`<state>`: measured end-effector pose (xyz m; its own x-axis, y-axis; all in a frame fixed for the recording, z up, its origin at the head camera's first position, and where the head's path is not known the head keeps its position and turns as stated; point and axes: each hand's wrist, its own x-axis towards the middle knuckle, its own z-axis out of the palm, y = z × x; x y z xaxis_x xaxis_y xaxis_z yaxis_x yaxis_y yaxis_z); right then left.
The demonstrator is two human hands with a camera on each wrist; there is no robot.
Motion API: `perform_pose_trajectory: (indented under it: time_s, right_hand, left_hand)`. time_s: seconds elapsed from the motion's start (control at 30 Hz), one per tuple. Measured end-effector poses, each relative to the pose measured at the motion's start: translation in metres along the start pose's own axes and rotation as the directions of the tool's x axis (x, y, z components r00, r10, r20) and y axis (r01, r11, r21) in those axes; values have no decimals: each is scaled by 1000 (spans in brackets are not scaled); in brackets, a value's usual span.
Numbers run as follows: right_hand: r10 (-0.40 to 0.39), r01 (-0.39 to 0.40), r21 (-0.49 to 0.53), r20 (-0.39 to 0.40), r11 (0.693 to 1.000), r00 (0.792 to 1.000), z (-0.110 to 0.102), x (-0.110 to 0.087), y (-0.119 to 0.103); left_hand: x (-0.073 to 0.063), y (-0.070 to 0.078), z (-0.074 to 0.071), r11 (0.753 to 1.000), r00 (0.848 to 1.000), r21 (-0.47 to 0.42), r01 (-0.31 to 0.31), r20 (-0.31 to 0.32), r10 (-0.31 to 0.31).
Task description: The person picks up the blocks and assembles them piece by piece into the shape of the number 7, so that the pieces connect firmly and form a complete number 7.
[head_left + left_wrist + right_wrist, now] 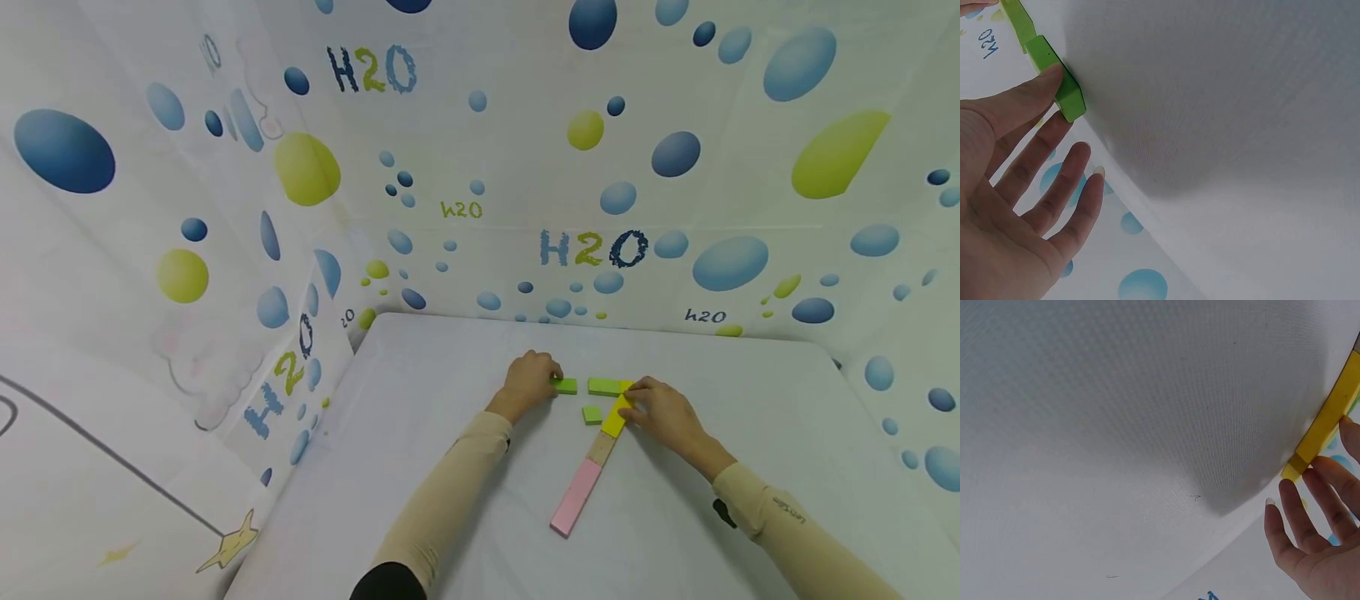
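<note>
My left hand [531,379] pinches the end of a green block [566,386]; the left wrist view shows the thumb on this block [1060,84], the index fingertip at its lower end and the other fingers spread. A longer green block [603,387] lies to its right, joining a small yellow piece [626,386]. My right hand [663,412] touches a yellow block [617,417] with thumb and fingertips on its right side and upper end. Below it, a bare-wood block [601,448] and a pink block [576,498] continue the slanted row.
A short green block [592,415] lies apart, left of the slanted row. The white tabletop [420,392] spreads around the blocks. Behind it stands a white backdrop [517,150] with blue and green dots; another patterned sheet [247,333] hangs at the left.
</note>
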<state>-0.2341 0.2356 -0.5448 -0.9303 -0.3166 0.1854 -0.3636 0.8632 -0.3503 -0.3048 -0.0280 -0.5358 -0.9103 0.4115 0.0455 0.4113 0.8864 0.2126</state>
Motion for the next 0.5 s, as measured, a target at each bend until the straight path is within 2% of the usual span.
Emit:
perform_pose_trajectory:
  time_s: [0.5]
  right_hand:
    - [34, -34, 4, 14, 999, 999, 2, 1, 2]
  left_hand:
    - [2, 6, 0, 1000, 1000, 11, -15, 5, 15]
